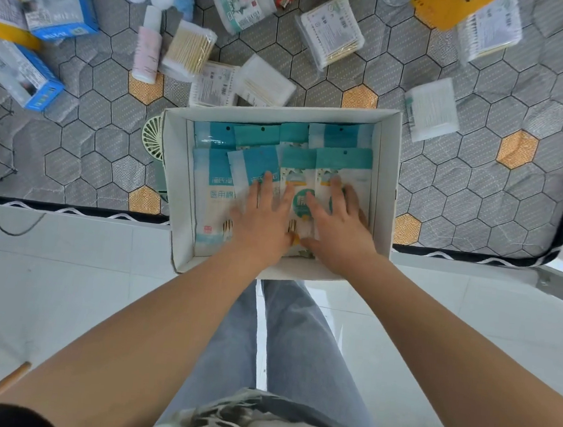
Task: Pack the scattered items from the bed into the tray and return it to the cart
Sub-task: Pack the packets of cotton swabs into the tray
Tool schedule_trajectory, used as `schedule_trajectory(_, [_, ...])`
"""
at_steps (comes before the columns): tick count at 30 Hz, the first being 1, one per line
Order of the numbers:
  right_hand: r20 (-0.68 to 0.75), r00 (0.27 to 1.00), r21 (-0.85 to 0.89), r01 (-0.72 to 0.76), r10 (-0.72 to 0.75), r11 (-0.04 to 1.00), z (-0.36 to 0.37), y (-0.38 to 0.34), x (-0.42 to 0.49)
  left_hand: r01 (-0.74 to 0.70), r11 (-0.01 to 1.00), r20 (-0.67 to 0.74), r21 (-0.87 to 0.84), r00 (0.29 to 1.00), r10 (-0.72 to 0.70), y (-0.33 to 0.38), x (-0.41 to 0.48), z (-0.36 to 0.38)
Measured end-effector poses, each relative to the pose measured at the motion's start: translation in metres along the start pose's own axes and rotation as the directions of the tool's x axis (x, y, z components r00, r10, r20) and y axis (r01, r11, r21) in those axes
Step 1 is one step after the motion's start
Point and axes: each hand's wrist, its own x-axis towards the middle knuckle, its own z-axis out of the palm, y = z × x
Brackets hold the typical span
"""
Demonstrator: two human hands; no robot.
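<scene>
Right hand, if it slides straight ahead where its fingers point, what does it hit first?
Likely the tray's far wall, after gliding over the teal-topped packets the right hand rests on; depth is uncertain.

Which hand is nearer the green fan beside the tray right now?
Left. The left hand presses flat on the packets in the tray, right of the green fan past the tray wall. The right hand lies farther right again.

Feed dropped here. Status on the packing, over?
Both open: left hand, right hand pressing flat on teal packets in white tray. Tray at mattress edge, overhanging floor. Unpacked on mattress: swab boxes, blue cartons, pink bottle. Beside tray: green fan.
</scene>
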Motion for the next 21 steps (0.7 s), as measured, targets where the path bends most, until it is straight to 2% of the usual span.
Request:
schedule_trajectory(2, [0.064, 0.998, -0.053, 0.003, 0.0, 0.999, 0.0, 0.004, 0.001, -0.039, 0.994, -0.001, 0.098, 0.999, 0.04, -0.007, -0.001, 0.005])
schedule_trajectory(6, [0.081, 0.996, -0.101, -0.016, 0.024, 0.995, 0.0, 0.005, 0.0, -0.163, 0.935, 0.026, 0.314, 0.986, 0.163, -0.03, -0.004, 0.014])
schedule_trajectory(8, [0.073, 0.997, -0.14, -0.029, 0.04, 0.99, -0.002, 0.002, 0.001, -0.203, 0.91, 0.056, 0.362, 0.979, 0.197, -0.037, -0.004, 0.013])
schedule_trajectory(15, [0.031, 0.998, -0.371, -0.039, 0.054, 0.928, -0.006, -0.008, 0.014, -0.249, 0.896, 0.072, 0.369, 0.968, 0.239, -0.035, -0.003, 0.006])
schedule_trajectory(18, [0.027, 0.999, -0.341, -0.007, 0.017, 0.94, -0.014, -0.007, 0.01, -0.241, 0.905, 0.065, 0.351, 0.97, 0.233, -0.03, -0.007, -0.003])
schedule_trajectory(21, [-0.008, 1.0, -0.216, -0.021, 0.02, 0.976, -0.024, -0.005, 0.002, -0.248, 0.927, 0.05, 0.281, 0.968, 0.244, -0.031, -0.016, -0.015])
